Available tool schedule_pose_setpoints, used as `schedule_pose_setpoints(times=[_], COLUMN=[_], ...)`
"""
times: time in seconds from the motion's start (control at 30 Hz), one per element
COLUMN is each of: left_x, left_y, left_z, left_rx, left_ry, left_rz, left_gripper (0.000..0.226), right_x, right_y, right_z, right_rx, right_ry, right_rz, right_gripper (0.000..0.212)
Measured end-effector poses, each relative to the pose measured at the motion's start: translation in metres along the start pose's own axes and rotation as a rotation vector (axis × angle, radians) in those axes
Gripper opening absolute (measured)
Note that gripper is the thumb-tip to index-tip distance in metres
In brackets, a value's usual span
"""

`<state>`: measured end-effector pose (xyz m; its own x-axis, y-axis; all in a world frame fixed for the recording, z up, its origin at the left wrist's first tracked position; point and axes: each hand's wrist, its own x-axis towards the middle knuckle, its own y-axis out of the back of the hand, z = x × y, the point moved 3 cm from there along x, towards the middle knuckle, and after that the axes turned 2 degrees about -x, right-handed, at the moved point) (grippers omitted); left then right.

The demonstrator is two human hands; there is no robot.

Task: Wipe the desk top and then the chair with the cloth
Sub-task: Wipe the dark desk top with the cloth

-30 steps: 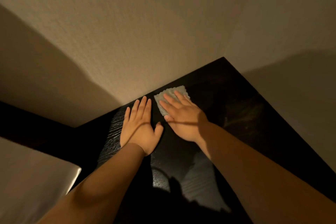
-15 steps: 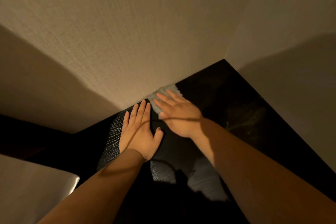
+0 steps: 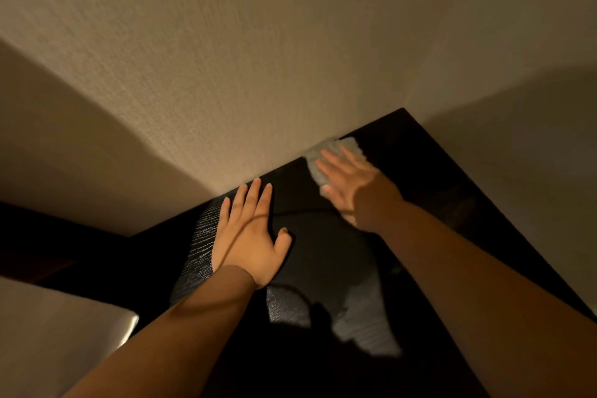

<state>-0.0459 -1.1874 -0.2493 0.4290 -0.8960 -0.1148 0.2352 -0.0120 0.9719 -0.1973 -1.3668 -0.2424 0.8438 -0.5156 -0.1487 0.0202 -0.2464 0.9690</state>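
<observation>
Cloth (image 3: 312, 160): pale, flat on the desk top (image 3: 436, 191) at its far edge, against the wall (image 3: 258, 74).
Right hand (image 3: 352, 191): lies on the cloth, fingers straight and slightly spread; a flat press to wipe, no pinch. Slightly blurred.
Left hand (image 3: 252, 242): flat on the desk, nearer and to the left, fingers straight and close, thumb out; likely a brace for the reach.
Stage: desk wipe under way, I judge; chair not yet done.
Near left: pale surface (image 3: 64, 333), perhaps the chair; cannot tell.
</observation>
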Motion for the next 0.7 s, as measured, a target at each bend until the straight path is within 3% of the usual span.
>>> schedule_pose_setpoints(times=[0.07,0.13,0.27,0.37,0.47,0.6,0.7], left_x=[0.001,0.001,0.001,0.002,0.003,0.003,0.003], left_y=[0.0,0.0,0.0,0.002,0.0,-0.001,-0.001], left_z=[0.0,0.0,0.0,0.001,0.0,0.0,-0.001], left_rx=[0.002,0.007,0.024,0.033,0.027,0.033,0.03], left_ry=[0.0,0.003,0.0,-0.007,-0.011,-0.009,-0.004], left_rz=[0.007,0.017,0.013,0.012,0.019,0.023,0.028], left_gripper=[0.09,0.089,0.088,0.088,0.087,0.087,0.088], right_x=[0.001,0.002,0.007,0.008,0.01,0.017,0.017], right_y=[0.004,0.011,0.015,0.001,-0.003,0.007,0.02], right_z=[0.04,0.075,0.061,0.019,0.033,0.102,0.104], right_rx=[-0.017,-0.05,0.034,0.034,0.038,0.008,0.043], right_ry=[-0.113,-0.293,-0.508,-0.419,-0.274,-0.372,-0.473], right_rz=[0.135,0.088,0.188,0.088,0.072,0.092,0.114], right_gripper=[0.066,0.071,0.059,0.06,0.069,0.087,0.074])
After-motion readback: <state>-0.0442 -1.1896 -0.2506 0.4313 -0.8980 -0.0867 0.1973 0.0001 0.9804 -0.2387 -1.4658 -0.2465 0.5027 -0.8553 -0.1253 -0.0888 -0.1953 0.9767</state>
